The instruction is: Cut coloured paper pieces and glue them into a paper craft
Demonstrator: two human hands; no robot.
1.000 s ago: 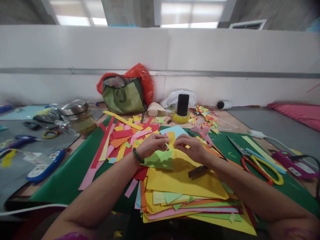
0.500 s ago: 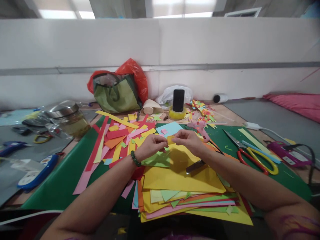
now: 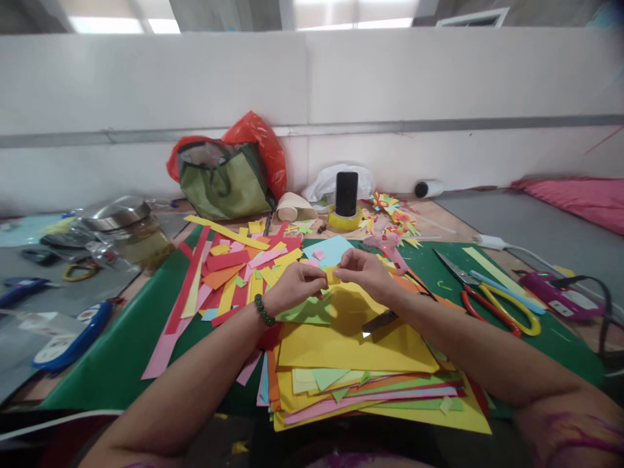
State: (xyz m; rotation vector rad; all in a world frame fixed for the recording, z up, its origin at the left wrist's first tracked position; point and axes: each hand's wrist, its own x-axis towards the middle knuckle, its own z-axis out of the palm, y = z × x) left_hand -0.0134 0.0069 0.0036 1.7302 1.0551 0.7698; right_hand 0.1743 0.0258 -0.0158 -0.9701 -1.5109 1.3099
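My left hand [image 3: 297,287] and right hand [image 3: 364,274] clamp fingers on a yellow paper scrap [image 3: 332,275]; probably folding, I next need even pressure.

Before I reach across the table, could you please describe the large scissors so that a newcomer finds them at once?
Find the dark green mat and go to its right part, past the person's right hand. The large scissors lie there beside a light blue strip; their mismatched handles, one red, one yellow, set them apart.
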